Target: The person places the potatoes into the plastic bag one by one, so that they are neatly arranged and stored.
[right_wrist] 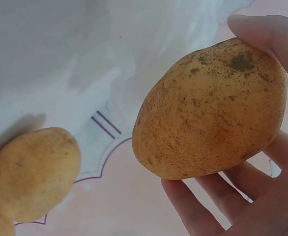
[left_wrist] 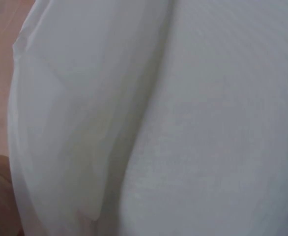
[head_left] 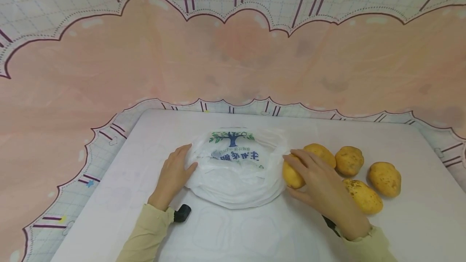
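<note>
A white plastic bag (head_left: 233, 185) with a green and blue tree print lies on the table in front of me, its folds spread wide. My left hand (head_left: 174, 171) rests at the bag's left edge, thumb and fingers apart and touching the plastic. In the left wrist view, white plastic (left_wrist: 217, 128) fills most of the picture, and part of a finger (left_wrist: 1, 196) shows beyond its edge. With my right hand (head_left: 320, 183) I grip a yellow potato (right_wrist: 213, 108) between thumb and fingers, close to the bag's right edge.
Several more potatoes lie right of the bag, among them a round one (head_left: 349, 161), a spotted one (head_left: 364, 197) and the rightmost one (head_left: 384, 179). They stand on a white table (head_left: 120, 197). Behind it hangs a pink patterned cloth (head_left: 233, 64).
</note>
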`<state>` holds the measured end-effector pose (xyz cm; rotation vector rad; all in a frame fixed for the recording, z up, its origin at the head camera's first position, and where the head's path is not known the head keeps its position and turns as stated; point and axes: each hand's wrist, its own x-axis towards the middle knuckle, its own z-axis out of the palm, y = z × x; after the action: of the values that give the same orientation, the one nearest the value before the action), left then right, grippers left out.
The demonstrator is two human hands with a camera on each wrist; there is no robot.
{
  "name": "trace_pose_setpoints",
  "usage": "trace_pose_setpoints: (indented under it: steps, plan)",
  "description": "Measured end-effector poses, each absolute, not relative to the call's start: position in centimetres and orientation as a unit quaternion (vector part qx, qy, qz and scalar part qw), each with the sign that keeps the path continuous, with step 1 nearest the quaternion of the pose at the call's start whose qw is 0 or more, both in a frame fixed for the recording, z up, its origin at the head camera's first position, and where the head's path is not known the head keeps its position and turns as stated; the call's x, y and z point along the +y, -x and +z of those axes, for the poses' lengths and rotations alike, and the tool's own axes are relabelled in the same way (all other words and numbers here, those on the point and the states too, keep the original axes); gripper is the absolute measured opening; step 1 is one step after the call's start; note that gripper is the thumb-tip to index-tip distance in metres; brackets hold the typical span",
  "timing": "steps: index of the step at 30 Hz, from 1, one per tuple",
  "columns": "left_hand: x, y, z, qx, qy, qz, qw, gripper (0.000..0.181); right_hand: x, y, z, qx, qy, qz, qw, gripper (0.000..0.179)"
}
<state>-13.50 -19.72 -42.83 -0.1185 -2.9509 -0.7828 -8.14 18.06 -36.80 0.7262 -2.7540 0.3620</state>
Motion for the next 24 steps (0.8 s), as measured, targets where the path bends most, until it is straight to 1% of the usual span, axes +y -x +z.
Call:
trace_pose_setpoints:
  steps: [9,17,24]
  plan:
    - [-19.8,13.5,-42.8,-0.965,0.041,-0.255,0.044,0.061,17.1,8.6,-36.3,-0.949,-0.255,0.129,0.135,0.073]
    - [-19.7,13.4,-42.8,-0.964,0.041,-0.257,0.043,0.061,16.0,8.8,-35.7,-0.951,-0.250,0.133,0.123,0.071]
    - [-19.8,13.4,-42.7,-0.965,0.044,-0.256,0.044,0.061,15.1,9.3,-35.5,-0.947,-0.260,0.133,0.133,0.070]
